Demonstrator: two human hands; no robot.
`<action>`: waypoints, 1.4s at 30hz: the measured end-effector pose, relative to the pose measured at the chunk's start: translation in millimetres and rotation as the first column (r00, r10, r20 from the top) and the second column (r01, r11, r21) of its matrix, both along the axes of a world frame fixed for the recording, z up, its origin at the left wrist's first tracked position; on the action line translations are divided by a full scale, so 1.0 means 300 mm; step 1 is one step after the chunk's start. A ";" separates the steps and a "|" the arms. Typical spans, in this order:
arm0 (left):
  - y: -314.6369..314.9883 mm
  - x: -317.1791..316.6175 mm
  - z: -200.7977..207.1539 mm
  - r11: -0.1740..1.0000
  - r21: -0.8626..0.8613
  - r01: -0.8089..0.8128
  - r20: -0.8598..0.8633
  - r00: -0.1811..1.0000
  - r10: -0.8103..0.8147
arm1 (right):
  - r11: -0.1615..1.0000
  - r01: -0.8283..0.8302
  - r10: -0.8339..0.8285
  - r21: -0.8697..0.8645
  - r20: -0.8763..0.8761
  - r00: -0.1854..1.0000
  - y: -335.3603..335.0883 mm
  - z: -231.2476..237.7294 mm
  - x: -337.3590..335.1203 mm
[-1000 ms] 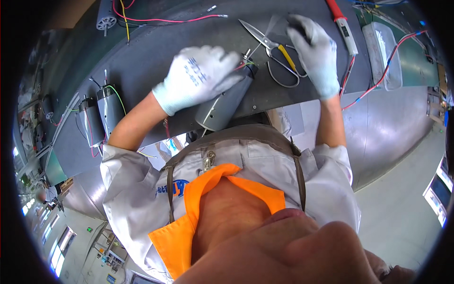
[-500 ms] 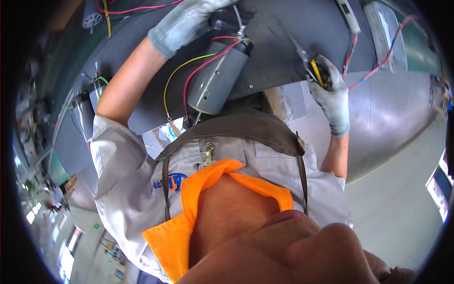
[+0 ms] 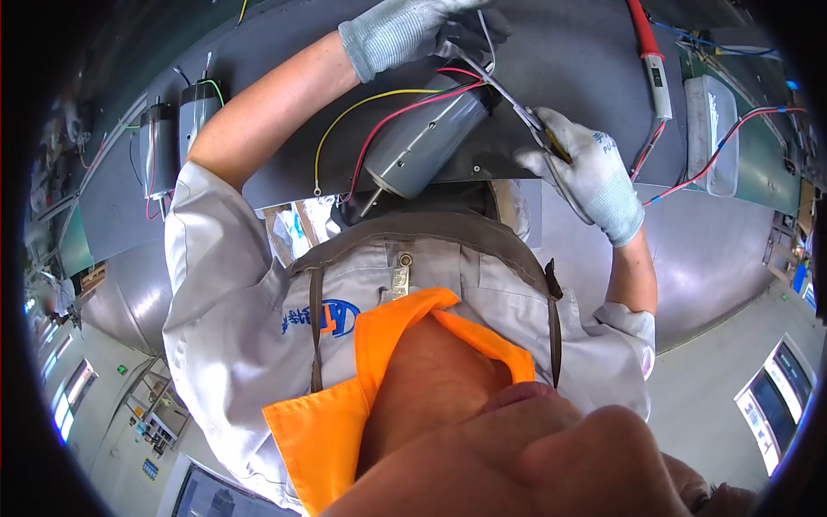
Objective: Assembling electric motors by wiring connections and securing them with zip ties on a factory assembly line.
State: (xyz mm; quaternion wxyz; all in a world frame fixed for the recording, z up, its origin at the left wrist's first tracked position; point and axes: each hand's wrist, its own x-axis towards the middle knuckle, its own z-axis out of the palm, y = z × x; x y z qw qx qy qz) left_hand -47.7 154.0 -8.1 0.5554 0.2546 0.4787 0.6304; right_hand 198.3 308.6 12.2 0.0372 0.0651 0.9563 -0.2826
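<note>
A grey cylindrical motor (image 3: 422, 142) lies tilted on the dark bench, its shaft end toward me. Red and yellow wires (image 3: 376, 129) loop from its far end, and a ring terminal tips the yellow one. My left hand (image 3: 405, 34), in a pale knit glove, is closed at that far end, fingers around a thin grey wire (image 3: 488, 39); the view's edge cuts off part of them. My right hand (image 3: 586, 168), gloved too, grips a long slim metal tool (image 3: 510, 96) with yellow at its handle. The tool's tip reaches toward the wires near my left hand; contact is unclear.
Two more motors (image 3: 196, 112) stand at the left of the bench (image 3: 284, 95). On the right lies a red-and-white pen-like tool (image 3: 656, 82) with a cord, beside a clear plastic tray (image 3: 713, 138). A red-and-blue cable (image 3: 689, 179) crosses the bench's near edge.
My right hand has moved left and brought the tool's tip toward the motor's far end. My left hand stays near that end. The whole view has shifted.
</note>
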 end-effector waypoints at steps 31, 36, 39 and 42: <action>0.152 -0.419 -0.159 0.856 -0.147 -0.495 -0.114 0.869 0.482 | 0.866 -0.097 -0.043 -0.491 -0.265 0.963 0.222 -0.278 -0.856; -0.086 -0.100 -0.125 0.880 -0.111 -0.461 0.117 0.874 0.472 | 0.914 -0.086 -0.001 -0.397 -0.214 0.977 0.243 -0.129 -0.405; -0.224 0.019 -0.147 0.880 -0.042 -0.474 0.187 0.861 0.473 | 0.851 0.311 -0.476 -0.424 -0.369 0.798 0.399 -0.077 -0.204; -0.203 0.064 -0.148 0.865 -0.034 -0.501 0.012 0.865 0.502 | 0.599 0.496 -0.799 -0.629 -0.426 0.425 0.694 -0.067 -0.084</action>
